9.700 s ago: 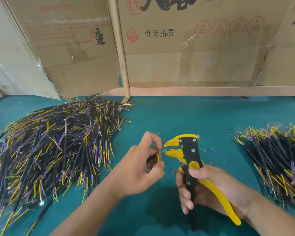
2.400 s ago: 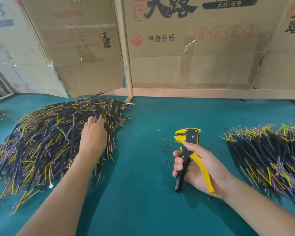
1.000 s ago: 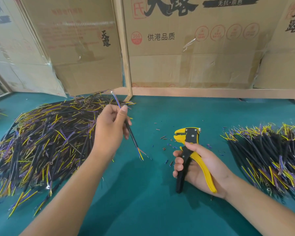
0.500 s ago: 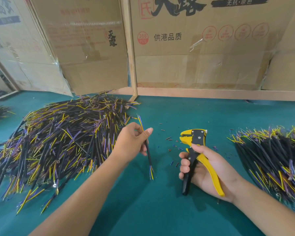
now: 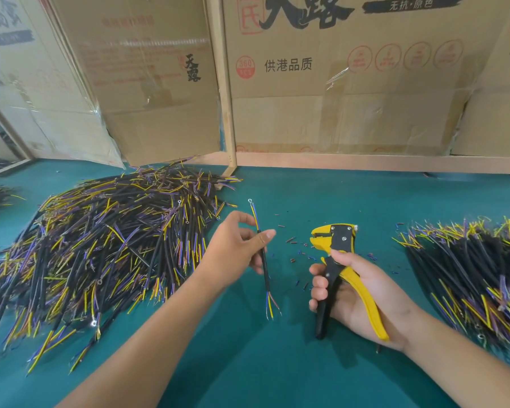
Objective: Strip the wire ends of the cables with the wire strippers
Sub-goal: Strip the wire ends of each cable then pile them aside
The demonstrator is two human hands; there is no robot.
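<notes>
— Where is the cable right now?

— The left hand pinches one black cable between thumb and fingers, roughly at its middle, and holds it nearly upright above the green table. Its top end carries a small metal ring terminal; the bottom end fans into thin yellow, blue and brownish wires just above the tabletop.

— And the wire strippers?

— The right hand grips the wire strippers, fingers curled around the black handle, the yellow handle lying across the palm, thumb pressed near the pivot. The yellow head points up and to the left, with its jaws a little apart, as far as I can tell at this angle. Tool and cable are near each other but not touching.

— What else is on the table?

— A large pile of cables lies to the left, just beside the left hand. A second pile sits at the right edge. Small bits of insulation are scattered between the hands. Cardboard boxes with printed characters stand along the back.
</notes>
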